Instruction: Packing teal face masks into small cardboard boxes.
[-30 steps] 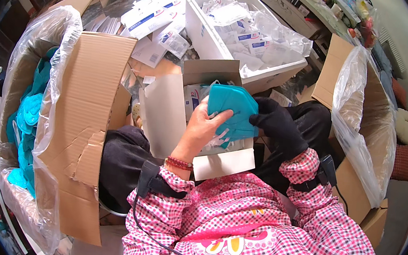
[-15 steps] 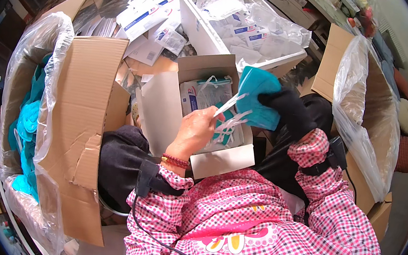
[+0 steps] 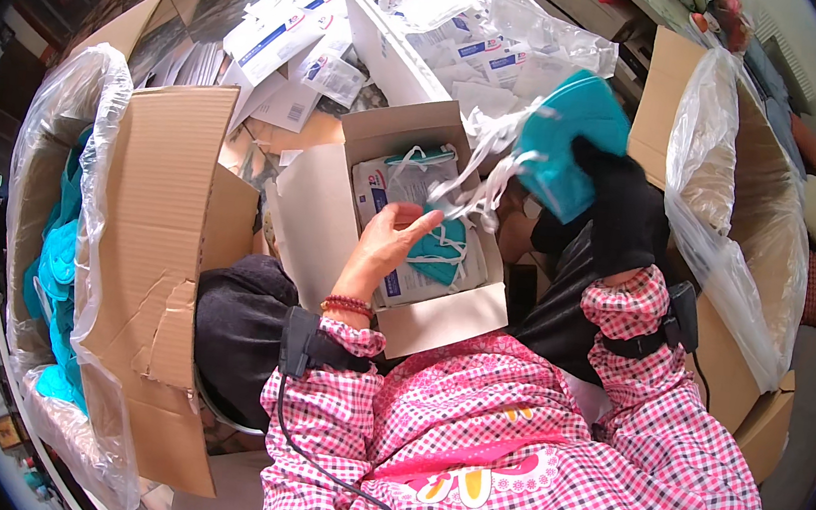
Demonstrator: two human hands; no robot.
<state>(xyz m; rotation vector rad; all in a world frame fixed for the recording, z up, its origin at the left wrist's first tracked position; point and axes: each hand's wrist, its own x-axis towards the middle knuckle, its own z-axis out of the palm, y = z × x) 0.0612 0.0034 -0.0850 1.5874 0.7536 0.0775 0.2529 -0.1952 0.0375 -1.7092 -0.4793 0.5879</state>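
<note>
My right hand (image 3: 624,214), in a black glove, grips a teal face mask (image 3: 567,137) by its edge, perhaps more than one layered together. White elastic straps (image 3: 487,178) dangle from it toward the left, blurred by motion. Bare, with a red beaded bracelet at the wrist, my left hand (image 3: 391,245) hovers over the open white carton (image 3: 305,228), its fingers loosely apart and nothing held. The strap ends hang close to its fingertips. Inside the carton lie another teal mask (image 3: 436,258) with white straps and printed clear packets (image 3: 372,191).
At left stands a plastic-lined cardboard box (image 3: 150,266) holding teal masks (image 3: 61,256). A white foam box (image 3: 392,42) full of clear packets is at the back. Another lined cardboard box (image 3: 706,158) stands at right. White cartons and papers (image 3: 275,49) lie on the floor behind.
My right hand has lifted the teal mask up and to the right. My left hand has let go of the straps, which now swing free.
</note>
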